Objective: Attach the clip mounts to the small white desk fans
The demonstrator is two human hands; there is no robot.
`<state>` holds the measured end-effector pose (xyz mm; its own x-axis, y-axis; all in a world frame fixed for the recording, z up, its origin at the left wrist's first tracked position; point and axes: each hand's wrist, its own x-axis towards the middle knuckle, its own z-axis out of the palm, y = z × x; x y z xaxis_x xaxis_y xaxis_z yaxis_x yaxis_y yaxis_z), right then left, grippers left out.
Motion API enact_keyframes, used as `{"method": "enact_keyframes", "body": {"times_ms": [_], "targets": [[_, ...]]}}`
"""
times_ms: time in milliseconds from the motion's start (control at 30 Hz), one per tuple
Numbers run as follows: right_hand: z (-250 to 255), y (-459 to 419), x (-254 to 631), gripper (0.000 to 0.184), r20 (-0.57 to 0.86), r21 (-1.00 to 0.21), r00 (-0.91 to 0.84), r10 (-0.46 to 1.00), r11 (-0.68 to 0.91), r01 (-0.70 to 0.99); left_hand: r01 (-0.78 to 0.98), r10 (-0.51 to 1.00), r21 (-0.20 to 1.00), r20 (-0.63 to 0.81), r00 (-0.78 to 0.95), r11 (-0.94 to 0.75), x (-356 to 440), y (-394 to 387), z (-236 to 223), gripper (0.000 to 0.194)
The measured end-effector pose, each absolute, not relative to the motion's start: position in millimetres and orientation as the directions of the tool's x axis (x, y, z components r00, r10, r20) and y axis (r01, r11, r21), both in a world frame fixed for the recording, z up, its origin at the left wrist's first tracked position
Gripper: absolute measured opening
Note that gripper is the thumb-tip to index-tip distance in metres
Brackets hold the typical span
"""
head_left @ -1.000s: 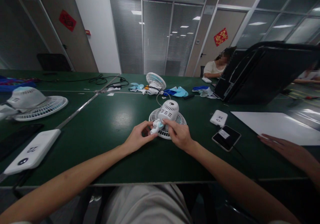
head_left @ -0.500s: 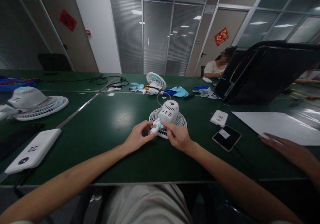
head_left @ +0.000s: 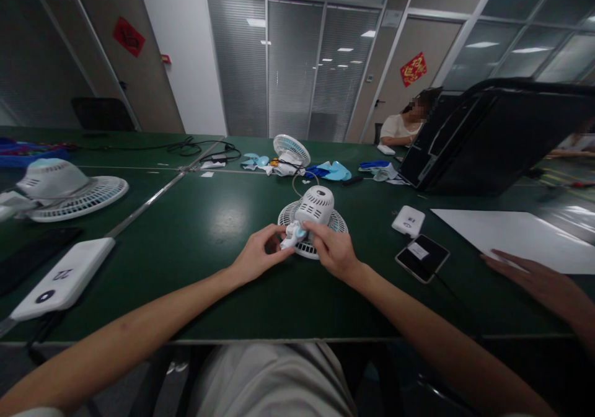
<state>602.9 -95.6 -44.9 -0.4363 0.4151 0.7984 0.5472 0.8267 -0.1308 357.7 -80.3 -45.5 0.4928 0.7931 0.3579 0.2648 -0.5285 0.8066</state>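
Observation:
A small white electric fan [head_left: 316, 205] lies grille-down on the green table in front of me, its rounded motor housing facing up. At its near side is a white clip base [head_left: 291, 234] with a light blue knob [head_left: 301, 233]. My left hand [head_left: 260, 253] grips the clip base from the left between thumb and fingers. My right hand [head_left: 335, 251] has its fingers closed on the blue knob from the right. The fingertips partly cover both parts.
Another fan [head_left: 290, 150] and light blue fan blades [head_left: 337, 170] lie farther back. At left are a fan [head_left: 79, 200] and a white power bank [head_left: 62, 277]. A phone [head_left: 422, 257], a smaller power bank [head_left: 408, 221] and another person's hand [head_left: 525, 269] on a white board [head_left: 515, 231] are at right.
The blue knob looks slightly turned under my right fingers. Both hands keep their places at the fan, and the view has shifted a little.

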Motion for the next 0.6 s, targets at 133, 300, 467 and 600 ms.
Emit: {"method": "enact_keyframes", "body": {"times_ms": [133, 300, 467, 600], "targets": [[-46.8, -93.1, 606.7, 0.048, 0.790, -0.134, -0.431, 0.436, 0.809, 0.573, 0.266, 0.791, 0.803, 0.361, 0.495, -0.533, 357.7, -80.8, -44.1, 0.044], [-48.2, -97.2, 605.1, 0.051, 0.776, -0.078, -0.499, 0.385, 0.844, 0.530, 0.272, 0.794, 0.800, 0.365, 0.487, -0.535, 357.9, -79.7, -45.6, 0.043], [-45.6, -100.5, 600.7, 0.055, 0.790, -0.015, -0.533, 0.303, 0.878, 0.478, 0.273, 0.790, 0.799, 0.361, 0.496, -0.536, 357.6, -79.8, -45.8, 0.044], [-44.0, -95.7, 603.2, 0.054, 0.813, -0.097, -0.449, 0.369, 0.848, 0.521, 0.269, 0.792, 0.800, 0.367, 0.488, -0.536, 357.5, -80.1, -46.0, 0.043]]}}
